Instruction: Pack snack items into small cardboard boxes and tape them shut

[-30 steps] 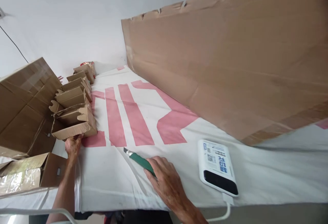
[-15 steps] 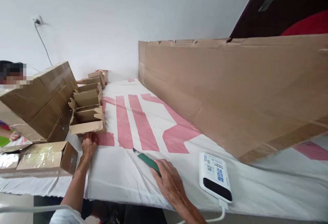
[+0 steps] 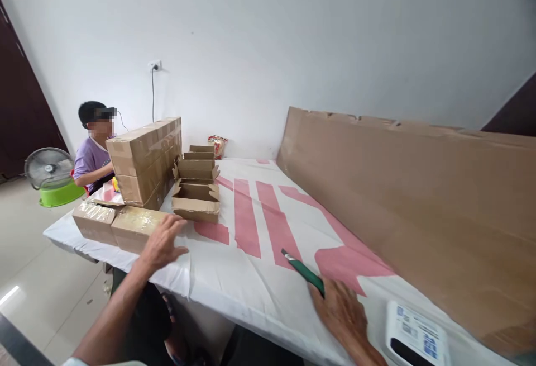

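Observation:
My right hand (image 3: pixel 341 307) is wrapped round a green-handled utility knife (image 3: pixel 307 274), its blade pointing forward and left over the white and pink cloth. My left hand (image 3: pixel 164 243) is open, thumb and fingers apart, at the right end of a taped cardboard box (image 3: pixel 134 225). Whether it touches that box I cannot tell. Just beyond it stands an open, empty cardboard box (image 3: pixel 196 205), flaps up, first in a row of open boxes (image 3: pixel 196 169) running toward the wall.
Closed cartons (image 3: pixel 144 159) are stacked on the left, with a person (image 3: pixel 94 156) seated behind them. A large cardboard sheet (image 3: pixel 402 198) stands along the right. Near my right hand lies a white device (image 3: pixel 414 332). A fan (image 3: pixel 50 170) is on the floor.
My left hand has come away from the front of the nearest open box, back and leftward toward the taped box, and opened. The view has turned left. The knife stays in my right hand.

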`<state>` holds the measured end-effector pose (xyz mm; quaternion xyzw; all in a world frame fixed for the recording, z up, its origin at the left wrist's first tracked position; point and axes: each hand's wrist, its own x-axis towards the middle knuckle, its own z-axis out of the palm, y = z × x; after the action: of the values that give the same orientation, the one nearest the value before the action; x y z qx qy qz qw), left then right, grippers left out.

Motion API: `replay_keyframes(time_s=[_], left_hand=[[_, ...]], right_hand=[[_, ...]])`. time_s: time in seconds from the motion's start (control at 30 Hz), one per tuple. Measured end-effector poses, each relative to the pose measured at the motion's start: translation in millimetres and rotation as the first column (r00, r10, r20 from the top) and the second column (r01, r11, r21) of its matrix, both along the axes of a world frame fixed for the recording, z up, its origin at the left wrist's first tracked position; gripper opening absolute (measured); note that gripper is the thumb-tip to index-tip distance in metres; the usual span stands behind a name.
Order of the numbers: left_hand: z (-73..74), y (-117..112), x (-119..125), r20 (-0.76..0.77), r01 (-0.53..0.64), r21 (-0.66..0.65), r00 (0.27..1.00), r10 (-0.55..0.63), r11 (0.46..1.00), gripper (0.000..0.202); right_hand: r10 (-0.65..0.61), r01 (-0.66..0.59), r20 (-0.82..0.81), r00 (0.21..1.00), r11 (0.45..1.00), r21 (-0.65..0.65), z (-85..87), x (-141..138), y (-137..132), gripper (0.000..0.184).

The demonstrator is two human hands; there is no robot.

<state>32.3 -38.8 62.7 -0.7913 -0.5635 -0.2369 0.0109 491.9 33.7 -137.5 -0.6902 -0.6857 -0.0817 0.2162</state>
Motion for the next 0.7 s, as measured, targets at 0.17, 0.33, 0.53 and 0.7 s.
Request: replay_keyframes(time_s=[0.17,0.33,0.53,0.7], left_hand=[[38.1,10,-83,-0.298,-0.273,-0.244,0.934,0.196,0.931,0.115],[43.7,28,-108,-0.342,-0.273,-0.306,0.926,0.162,0.912,0.106],[17.9,9,-36,-0.292,-0.184,-0.159,0.947,0.132,0.97,0.09],[-3.1,-11,17,-0.155,-0.095,-0.098,0.985,0.079,0.991,0.103]], right_hand=[[0.002,-0.003,0.024,1.0,1.0,0.028,-4.1,0,0,0.039],[0.045,-0.042,-0.023,0.999,0.994,0.103,-7.3,0,3,0.04],[0.017,-0.014,-0.038,0.999,0.996,0.086,-0.8,-6,1,0.034],[0.005,0.0,-0.078,0.997,0.998,0.058,13.4,-4,-4,0.035]])
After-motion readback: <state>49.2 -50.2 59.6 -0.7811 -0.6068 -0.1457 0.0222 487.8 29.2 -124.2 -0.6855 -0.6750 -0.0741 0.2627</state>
